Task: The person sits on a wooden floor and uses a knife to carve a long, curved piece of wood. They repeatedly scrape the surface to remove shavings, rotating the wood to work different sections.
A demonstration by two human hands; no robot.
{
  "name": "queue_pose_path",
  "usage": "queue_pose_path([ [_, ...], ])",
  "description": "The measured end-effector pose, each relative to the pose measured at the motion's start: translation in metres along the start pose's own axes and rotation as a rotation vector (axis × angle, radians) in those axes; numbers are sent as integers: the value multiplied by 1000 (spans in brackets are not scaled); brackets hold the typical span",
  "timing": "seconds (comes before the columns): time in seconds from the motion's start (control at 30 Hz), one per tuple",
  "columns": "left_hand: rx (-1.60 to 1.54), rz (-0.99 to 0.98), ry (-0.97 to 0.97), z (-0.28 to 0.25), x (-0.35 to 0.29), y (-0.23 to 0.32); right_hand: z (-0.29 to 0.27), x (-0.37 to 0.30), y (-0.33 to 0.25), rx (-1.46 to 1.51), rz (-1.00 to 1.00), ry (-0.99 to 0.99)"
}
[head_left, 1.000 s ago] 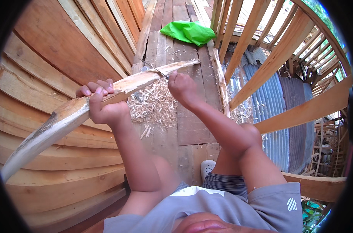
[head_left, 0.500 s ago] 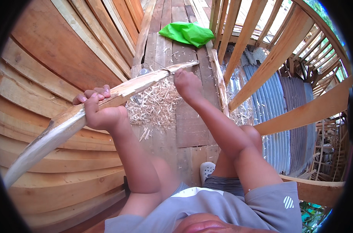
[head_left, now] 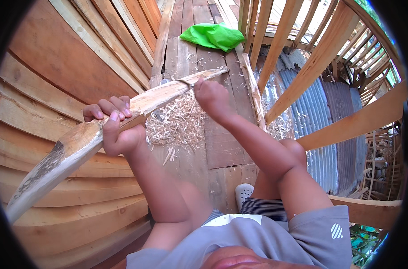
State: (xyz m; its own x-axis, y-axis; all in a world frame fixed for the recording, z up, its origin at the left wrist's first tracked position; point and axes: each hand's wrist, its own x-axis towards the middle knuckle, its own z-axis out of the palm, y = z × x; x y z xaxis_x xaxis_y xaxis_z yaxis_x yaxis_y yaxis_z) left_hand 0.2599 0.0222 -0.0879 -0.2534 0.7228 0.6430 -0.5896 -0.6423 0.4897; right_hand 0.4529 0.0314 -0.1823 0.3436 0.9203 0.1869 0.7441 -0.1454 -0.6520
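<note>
A long pale wooden stick (head_left: 74, 145), partly stripped of bark, runs from the lower left up to the middle of the view. My left hand (head_left: 112, 125) grips it around its middle. My right hand (head_left: 213, 96) is closed on a small blade or knife (head_left: 184, 82) that lies against the stick's upper, shaved part. Only a thin dark sliver of the blade shows. Under both hands a heap of light wood shavings (head_left: 177, 123) covers the plank floor (head_left: 222, 148).
A wall of curved wooden boards (head_left: 65, 67) rises on the left. A slanted wooden railing (head_left: 311, 62) stands on the right, with corrugated metal (head_left: 316, 112) below it. A green plastic bag (head_left: 213, 36) lies farther along the planks. A white shoe (head_left: 244, 193) shows near my knee.
The stick has tilted slightly, its near end dropping toward the lower left. My right hand has slid a little along the shaved upper part.
</note>
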Motion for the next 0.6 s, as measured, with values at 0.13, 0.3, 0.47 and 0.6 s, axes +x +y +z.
queue_pose_path([
  [0.13,-30,38,-28,23,-7,3,-12,22,51,-142,173,-114],
  [0.3,-16,51,63,36,8,37,-32,11,21,170,93,-426],
  [0.47,117,-1,45,33,16,45,-18,-8,21,184,-209,-197],
  [0.6,163,-62,34,21,14,50,-13,12,10,142,-330,16],
])
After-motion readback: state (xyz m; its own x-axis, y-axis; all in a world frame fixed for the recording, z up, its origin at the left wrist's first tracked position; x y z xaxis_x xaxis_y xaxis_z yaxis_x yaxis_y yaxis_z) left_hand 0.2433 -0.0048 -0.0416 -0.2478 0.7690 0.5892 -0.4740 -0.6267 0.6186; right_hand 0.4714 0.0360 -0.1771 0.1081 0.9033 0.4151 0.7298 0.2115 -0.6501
